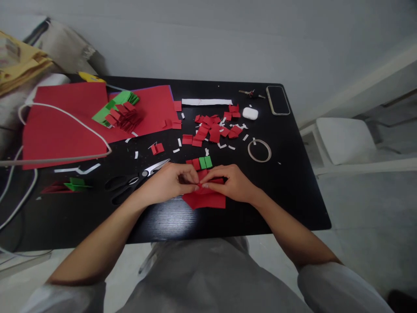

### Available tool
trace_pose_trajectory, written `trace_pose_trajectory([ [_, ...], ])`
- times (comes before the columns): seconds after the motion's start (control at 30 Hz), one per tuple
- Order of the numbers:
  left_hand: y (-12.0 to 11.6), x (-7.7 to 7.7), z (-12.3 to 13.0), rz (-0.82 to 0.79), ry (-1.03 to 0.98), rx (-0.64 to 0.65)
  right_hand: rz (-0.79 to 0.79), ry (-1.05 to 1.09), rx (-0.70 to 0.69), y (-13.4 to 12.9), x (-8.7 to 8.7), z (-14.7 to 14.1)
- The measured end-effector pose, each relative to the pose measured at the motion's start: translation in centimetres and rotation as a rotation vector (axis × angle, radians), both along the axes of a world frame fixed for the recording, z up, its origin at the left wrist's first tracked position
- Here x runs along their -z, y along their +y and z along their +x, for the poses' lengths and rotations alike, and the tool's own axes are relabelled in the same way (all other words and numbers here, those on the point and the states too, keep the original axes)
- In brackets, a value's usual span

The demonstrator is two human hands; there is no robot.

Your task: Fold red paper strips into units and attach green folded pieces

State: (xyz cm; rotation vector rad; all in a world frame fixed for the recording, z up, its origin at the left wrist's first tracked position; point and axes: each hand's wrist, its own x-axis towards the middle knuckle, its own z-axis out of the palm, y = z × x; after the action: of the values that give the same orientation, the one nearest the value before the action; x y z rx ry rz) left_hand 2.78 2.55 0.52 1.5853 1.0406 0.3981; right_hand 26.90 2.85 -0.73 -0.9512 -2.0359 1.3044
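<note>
Both hands meet over a folded red paper piece (206, 200) near the table's front edge. My left hand (177, 179) pinches its upper part between thumb and fingers. From the right, my right hand (228, 182) pinches the same paper, its fingertips nearly touching those of the left. Just beyond the fingers lie a small green folded piece (205, 162) and small red folded pieces (193, 163). Scissors (143, 174) with black handles rest partly behind my left wrist, blades pointing toward the hand. The exact fold under the fingertips is hidden.
Small red pieces (215, 132) and white scraps lie mid-table. Red sheets (65, 126), a green folded stack (110, 108) and a white cable (74, 116) are at left. A tape roll (259, 151), white case (250, 113), keys (252, 94) and phone (278, 101) are at right.
</note>
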Motion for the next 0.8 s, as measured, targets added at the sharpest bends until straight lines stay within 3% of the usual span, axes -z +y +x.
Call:
trace_pose_trajectory([
  [0.33, 0.16, -0.07, -0.05, -0.021, 0.035, -0.003, -0.034, -0.023, -0.024, 0.15, -0.28, 0.21],
  [0.8, 0.49, -0.17, -0.06, 0.044, 0.096, 0.138, -0.059, -0.013, -0.063, 0.22, -0.16, 0.2],
])
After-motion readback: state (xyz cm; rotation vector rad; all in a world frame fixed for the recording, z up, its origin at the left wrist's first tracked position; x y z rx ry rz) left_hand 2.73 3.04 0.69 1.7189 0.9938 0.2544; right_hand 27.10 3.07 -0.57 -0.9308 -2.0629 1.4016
